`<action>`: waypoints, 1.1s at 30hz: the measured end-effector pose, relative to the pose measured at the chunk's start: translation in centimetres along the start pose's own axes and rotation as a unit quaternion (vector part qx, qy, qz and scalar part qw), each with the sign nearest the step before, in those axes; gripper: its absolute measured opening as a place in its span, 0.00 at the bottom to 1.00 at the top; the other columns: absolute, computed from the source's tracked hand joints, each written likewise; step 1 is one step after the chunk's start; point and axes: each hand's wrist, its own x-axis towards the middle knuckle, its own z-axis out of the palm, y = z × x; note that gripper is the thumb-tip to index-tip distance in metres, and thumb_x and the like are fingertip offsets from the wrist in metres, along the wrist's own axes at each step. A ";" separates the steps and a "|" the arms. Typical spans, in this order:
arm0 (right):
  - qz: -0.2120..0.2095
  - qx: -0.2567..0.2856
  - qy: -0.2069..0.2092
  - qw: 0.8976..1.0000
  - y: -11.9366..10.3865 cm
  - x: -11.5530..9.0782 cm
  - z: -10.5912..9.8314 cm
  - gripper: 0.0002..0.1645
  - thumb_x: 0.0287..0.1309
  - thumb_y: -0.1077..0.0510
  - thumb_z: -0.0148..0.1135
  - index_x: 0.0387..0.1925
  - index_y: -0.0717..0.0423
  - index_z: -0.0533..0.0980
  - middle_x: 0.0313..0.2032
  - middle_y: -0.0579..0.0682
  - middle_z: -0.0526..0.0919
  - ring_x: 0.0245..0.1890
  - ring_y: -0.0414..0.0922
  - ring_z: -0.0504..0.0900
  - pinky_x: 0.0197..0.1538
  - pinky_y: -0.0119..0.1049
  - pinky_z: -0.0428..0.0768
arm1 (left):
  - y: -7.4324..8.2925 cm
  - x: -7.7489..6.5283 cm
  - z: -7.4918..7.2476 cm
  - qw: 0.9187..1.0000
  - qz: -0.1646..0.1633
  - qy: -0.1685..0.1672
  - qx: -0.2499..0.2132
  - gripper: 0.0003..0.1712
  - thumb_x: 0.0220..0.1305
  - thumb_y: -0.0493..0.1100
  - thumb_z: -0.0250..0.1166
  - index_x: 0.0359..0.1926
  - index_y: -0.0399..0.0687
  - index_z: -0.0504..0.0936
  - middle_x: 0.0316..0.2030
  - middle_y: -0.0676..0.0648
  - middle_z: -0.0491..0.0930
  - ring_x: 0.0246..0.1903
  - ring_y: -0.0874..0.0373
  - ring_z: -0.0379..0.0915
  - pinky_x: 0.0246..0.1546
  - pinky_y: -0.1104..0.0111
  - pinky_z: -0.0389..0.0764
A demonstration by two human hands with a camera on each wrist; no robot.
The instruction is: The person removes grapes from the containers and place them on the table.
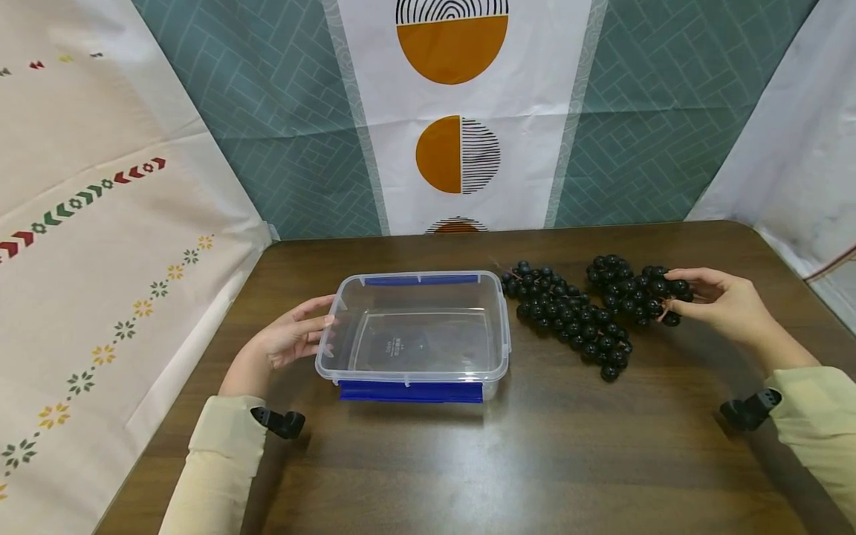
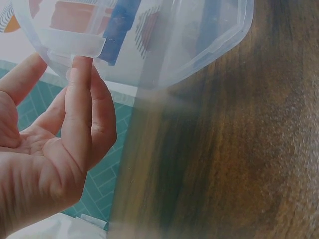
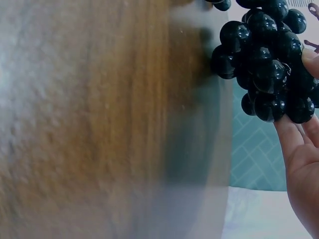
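A clear plastic food container (image 1: 408, 375) with blue clips on its near and far sides stands on the table, and nothing shows inside it. At its left side my left hand (image 1: 294, 336) touches the wall with extended fingers; the left wrist view shows fingertips against the rim (image 2: 89, 46). To the right of the container lie two bunches of black grapes. The nearer bunch (image 1: 568, 316) rests on the table, close to the container's right edge. My right hand (image 1: 725, 305) pinches the other bunch (image 1: 635, 291) by its right end, near the stem, between thumb and fingers.
The brown wooden table (image 1: 414, 468) has its far edge against a patterned cloth (image 1: 301, 134) in teal and white. An embroidered white cloth (image 1: 134, 297) hangs along the left side. Each wrist wears a small black camera.
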 end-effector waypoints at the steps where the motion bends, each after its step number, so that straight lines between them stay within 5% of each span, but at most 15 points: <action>1: -0.001 -0.001 -0.002 1.000 0.1 0.0 0.1 0.25 0.56 0.52 0.67 0.56 0.46 0.76 0.48 0.19 0.64 0.41 0.11 0.62 0.36 0.10 0.67 | 0.0 0.0 0.0 1.000 0.000 -0.001 0.001 0.34 0.70 0.41 0.56 0.72 0.53 0.53 0.43 0.50 0.74 0.37 0.62 0.77 0.39 0.68 0.82; 17: -0.012 0.013 -0.022 1.000 0.9 -0.1 0.2 0.27 0.58 0.54 0.65 0.59 0.45 0.72 0.54 0.24 0.64 0.49 0.18 0.64 0.39 0.09 0.64 | 0.4 -0.1 0.0 1.000 0.006 -0.008 -0.003 0.34 0.69 0.41 0.57 0.71 0.52 0.53 0.42 0.50 0.74 0.36 0.63 0.77 0.38 0.68 0.83; 24: -0.009 0.013 -0.047 0.999 1.0 -0.3 0.3 0.29 0.61 0.55 0.63 0.63 0.44 0.68 0.62 0.35 0.62 0.66 0.40 0.62 0.41 0.09 0.64 | 0.3 -0.1 -0.1 1.000 0.009 -0.022 -0.010 0.35 0.70 0.41 0.56 0.72 0.50 0.50 0.41 0.50 0.73 0.36 0.63 0.77 0.39 0.69 0.82; 28: -0.034 0.014 -0.047 0.998 1.2 -0.4 0.5 0.30 0.59 0.60 0.64 0.63 0.47 0.68 0.60 0.32 0.63 0.55 0.22 0.64 0.40 0.10 0.65 | 0.0 0.1 -0.3 1.000 0.008 -0.018 -0.003 0.34 0.70 0.41 0.56 0.71 0.52 0.53 0.42 0.50 0.73 0.38 0.62 0.77 0.40 0.68 0.82; 33: -0.061 0.015 -0.043 0.997 1.5 -0.5 0.6 0.33 0.57 0.63 0.64 0.64 0.51 0.67 0.55 0.24 0.61 0.45 0.12 0.60 0.41 0.11 0.66 | 0.1 0.3 -0.3 1.000 0.009 -0.012 0.028 0.35 0.69 0.41 0.56 0.72 0.49 0.51 0.45 0.49 0.74 0.41 0.60 0.78 0.42 0.66 0.82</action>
